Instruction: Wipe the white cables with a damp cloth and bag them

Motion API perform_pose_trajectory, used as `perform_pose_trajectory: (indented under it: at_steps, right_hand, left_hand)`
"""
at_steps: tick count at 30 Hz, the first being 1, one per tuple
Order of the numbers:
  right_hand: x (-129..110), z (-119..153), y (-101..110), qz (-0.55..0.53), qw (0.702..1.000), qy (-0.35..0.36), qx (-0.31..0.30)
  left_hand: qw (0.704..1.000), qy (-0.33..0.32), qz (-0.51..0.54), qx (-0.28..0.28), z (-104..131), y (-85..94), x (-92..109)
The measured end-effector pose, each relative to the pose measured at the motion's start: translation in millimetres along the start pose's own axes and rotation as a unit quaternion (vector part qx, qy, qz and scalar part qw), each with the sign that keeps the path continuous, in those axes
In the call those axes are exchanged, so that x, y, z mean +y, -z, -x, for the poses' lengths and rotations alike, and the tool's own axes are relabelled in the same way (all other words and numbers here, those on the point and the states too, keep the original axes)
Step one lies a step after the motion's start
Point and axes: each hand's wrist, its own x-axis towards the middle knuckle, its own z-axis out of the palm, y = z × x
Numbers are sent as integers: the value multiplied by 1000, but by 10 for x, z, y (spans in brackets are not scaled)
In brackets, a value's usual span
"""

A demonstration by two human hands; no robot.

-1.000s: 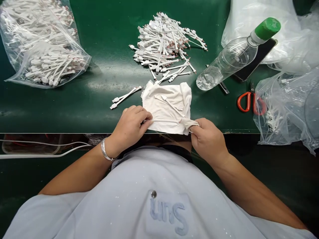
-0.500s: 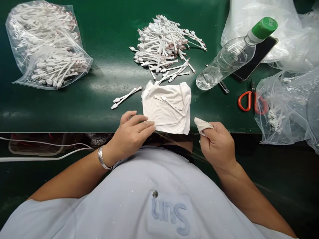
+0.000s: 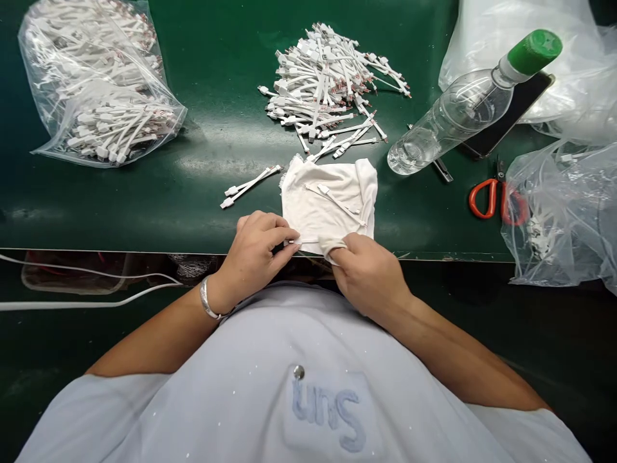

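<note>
Since the left hand (image 3: 263, 245) just pinches the cable (image 3: 309, 242) by one end at the near edge of the cloth (image 3: 308, 215), a hard pull with the rag (image 3: 331, 245) bunched in the right hand (image 3: 371, 271) could totally yank it loose.

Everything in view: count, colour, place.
Bench: one, green, upper half.
Cable bag: one, clear, bench left.
Cable pile: one, white, bench centre.
Cloth: one, white, bench edge.
Loose cables: two, white, left of cloth.
Upper cables: two, white, on cloth.
Bottle: one, clear, right.
Flat device: one, black, behind bottle.
Metal item: one, silver, behind bottle.
Scissors: one, red, right.
Plastic bags: multiple, clear, far right.
Cord: count unclear, white, lower left.
Bracelet: one, silver, left wrist.
Shirt: one, pale, bottom.
Left hand: one, pinching white cable.
Right hand: one, gripping cream rag.
</note>
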Motion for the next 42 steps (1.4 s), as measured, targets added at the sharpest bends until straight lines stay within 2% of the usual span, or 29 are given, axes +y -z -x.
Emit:
perform_pose_trajectory:
  at_steps: [3, 5, 12, 14, 19, 21, 27, 30, 35, 39, 42]
  right_hand:
    - [-114, -76, -102, 6, 999, 51, 0]
    - [-141, -70, -137, 22, 998, 59, -5]
    - [84, 103, -12, 132, 990, -57, -16]
    - [81, 96, 12, 117, 991, -63, -22]
    - [-119, 6, -28, 4, 997, 13, -71]
    - [-147, 3, -44, -5, 997, 16, -73]
    - [65, 95, -25, 73, 991, -111, -14]
    - [130, 130, -24, 36, 992, -122, -17]
    - [127, 166, -62, -32, 990, -139, 4]
    - [116, 169, -82, -33, 990, -132, 22]
    - [114, 165, -88, -20, 991, -128, 27]
  left_hand:
    - [1000, 7, 1, -7, -23, 7, 4]
    - [1000, 5, 3, -13, -37, 11, 3]
    - [1000, 0, 7, -7, -54, -7, -13]
    - [1000, 0, 9, -5, -55, -16, -13]
    - [1000, 4, 5, -10, -49, -15, -7]
    - [1000, 4, 4, -10, -47, -10, -10]
    - [1000, -4, 6, 1, -58, -32, -20]
    - [1000, -4, 4, 6, -41, -35, 11]
    - [999, 14, 7, 42, 34, 127, 0]
    - [987, 71, -99, 104, 77, 332, -218]
    - [973, 118, -161, 114, 75, 421, -418]
